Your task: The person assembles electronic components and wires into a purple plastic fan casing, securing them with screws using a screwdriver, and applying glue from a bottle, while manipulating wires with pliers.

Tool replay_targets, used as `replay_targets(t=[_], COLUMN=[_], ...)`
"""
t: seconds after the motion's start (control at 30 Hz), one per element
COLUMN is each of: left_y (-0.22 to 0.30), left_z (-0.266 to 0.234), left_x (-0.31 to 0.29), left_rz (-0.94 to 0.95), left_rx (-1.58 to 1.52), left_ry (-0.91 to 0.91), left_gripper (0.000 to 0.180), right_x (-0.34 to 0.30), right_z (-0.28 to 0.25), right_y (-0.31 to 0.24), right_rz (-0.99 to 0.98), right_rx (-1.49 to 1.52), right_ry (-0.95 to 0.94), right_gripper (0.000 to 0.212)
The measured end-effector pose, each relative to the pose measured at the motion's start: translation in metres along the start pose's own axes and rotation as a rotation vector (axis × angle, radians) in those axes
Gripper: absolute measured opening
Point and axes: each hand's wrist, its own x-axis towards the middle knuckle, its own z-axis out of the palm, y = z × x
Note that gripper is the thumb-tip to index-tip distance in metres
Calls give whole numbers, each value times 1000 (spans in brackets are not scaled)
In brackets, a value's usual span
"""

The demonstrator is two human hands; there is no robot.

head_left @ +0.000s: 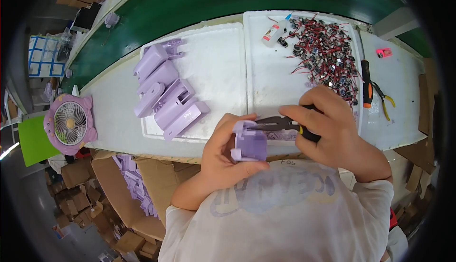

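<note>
My left hand (221, 150) is wrapped round a lilac plastic housing (251, 147), held upright in front of my chest. In my right hand (327, 129) is a pair of long-nose pliers (274, 123) with dark jaws and black-and-yellow handles. The plier tips reach the upper edge of the housing; whether they grip a small part there is too small to tell. Beyond my left hand, several lilac plastic housings (164, 79) lie on a white foam tray (216, 72). Past my right hand, a heap of small circuit boards with red and black wires (325, 53) covers part of a second white tray (266, 81).
A small bottle with a blue tip (271, 34) lies by the heap. Right of the trays are an orange-black screwdriver (366, 86), yellow-handled cutters (385, 102) and a pink lit device (384, 53). A pink fan (70, 123) stands left. Below the table edge, a cardboard box (159, 176) holds lilac parts.
</note>
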Motion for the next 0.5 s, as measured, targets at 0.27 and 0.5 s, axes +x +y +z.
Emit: replay_targets(t=[0.27,0.5], left_y=[-16,-19], left_z=[-4,12], left_x=[8,9], left_rz=[317,188], left_rx=[-14,-123], left_ry=[-103,-230], left_gripper=[59,71], right_x=[-7,-18], right_z=[-12,-8], right_y=[0,-1], right_rz=[468,553], right_rx=[493,470], right_ry=[-145,-107], right_gripper=[38,38])
